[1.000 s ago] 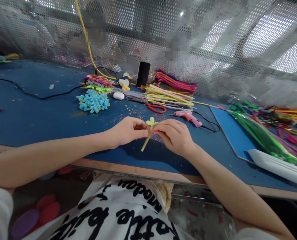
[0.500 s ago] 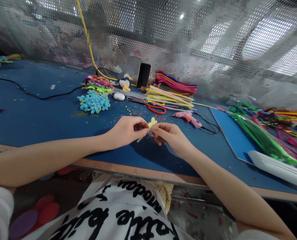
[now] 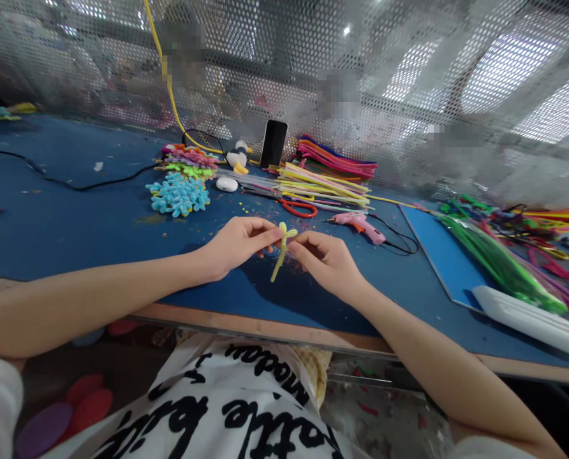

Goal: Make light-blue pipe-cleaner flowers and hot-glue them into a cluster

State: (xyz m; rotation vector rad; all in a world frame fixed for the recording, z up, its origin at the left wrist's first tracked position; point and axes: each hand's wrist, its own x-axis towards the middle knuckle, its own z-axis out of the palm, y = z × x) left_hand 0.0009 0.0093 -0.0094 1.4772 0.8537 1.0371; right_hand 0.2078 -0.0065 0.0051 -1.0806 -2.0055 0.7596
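Between my two hands, above the blue table, is a pale yellow pipe cleaner, bent into small petal loops at the top with a straight tail hanging down. My left hand pinches one side of the loops between thumb and fingers. From the other side, my right hand closes thumb and forefinger on the right part of the loops. Beyond the hands lie red-handled scissors and a pink glue gun. A pile of light blue pipe-cleaner flowers sits to the left.
Bundles of yellow and pink pipe cleaners lie at the back near a propped phone. A white earbud case and a plush toy sit beside them. On the right are a blue board and bagged green pipe cleaners.
The yellow pipe cleaner has turned in my fingers, so its loops stand apart and its tail now shows below. Both hands have shifted slightly.
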